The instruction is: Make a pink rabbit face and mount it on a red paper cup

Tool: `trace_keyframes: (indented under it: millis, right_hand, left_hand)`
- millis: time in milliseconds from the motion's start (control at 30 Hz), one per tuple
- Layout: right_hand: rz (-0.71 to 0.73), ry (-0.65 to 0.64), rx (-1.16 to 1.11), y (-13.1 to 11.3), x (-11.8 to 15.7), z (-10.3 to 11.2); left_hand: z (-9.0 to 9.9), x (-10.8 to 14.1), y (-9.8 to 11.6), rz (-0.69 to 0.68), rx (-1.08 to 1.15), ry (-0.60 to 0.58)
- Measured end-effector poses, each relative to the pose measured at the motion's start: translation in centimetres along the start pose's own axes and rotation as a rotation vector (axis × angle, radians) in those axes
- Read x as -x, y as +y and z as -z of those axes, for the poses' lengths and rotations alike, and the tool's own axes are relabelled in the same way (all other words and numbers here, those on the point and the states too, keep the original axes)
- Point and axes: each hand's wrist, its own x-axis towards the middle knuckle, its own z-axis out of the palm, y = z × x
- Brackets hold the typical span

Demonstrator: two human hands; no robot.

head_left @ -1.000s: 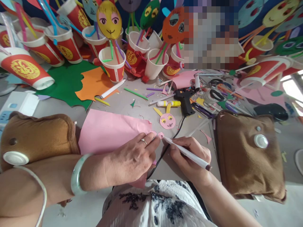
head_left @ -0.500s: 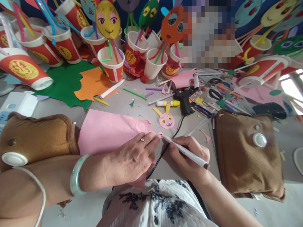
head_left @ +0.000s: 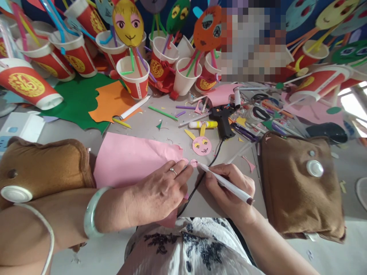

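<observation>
While the right hand [head_left: 232,187] clasps a white pen [head_left: 228,183] in the head view, its fingers and thumb closed round the barrel, the left hand [head_left: 164,191] lies palm down on a pink paper sheet [head_left: 130,158] with its fingers close together. I cannot tell whether those fingers grip anything beneath them. Just beyond the left fingertips is a small pink disc [head_left: 193,163], set back from the near edge of the surface [head_left: 143,131], with the pen's tip at its right side. Farther from that edge lies a pink rabbit face [head_left: 202,146] with yellow ears, then a yellow marker [head_left: 203,124] beside a black glue gun [head_left: 223,124], whose cord [head_left: 216,152] runs back between the hands. Toward the far edge, red-and-white paper cups [head_left: 137,86] hold coloured straws, some topped with paper faces. Green sheet [head_left: 75,99] and orange sheet [head_left: 110,99] overlap at the far left. One brown pouch [head_left: 46,164] rests toward the left edge, another brown pouch [head_left: 301,198] by the near edge at right.
</observation>
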Motion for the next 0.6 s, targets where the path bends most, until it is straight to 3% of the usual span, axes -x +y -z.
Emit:
trace_keyframes:
  millis: [600]
  right_hand:
    - [-0.018,-0.019,0.020,0.05,0.09,0.06]
  left_hand:
    - [-0.11,-0.03,0.01,0.007,0.010,-0.005]
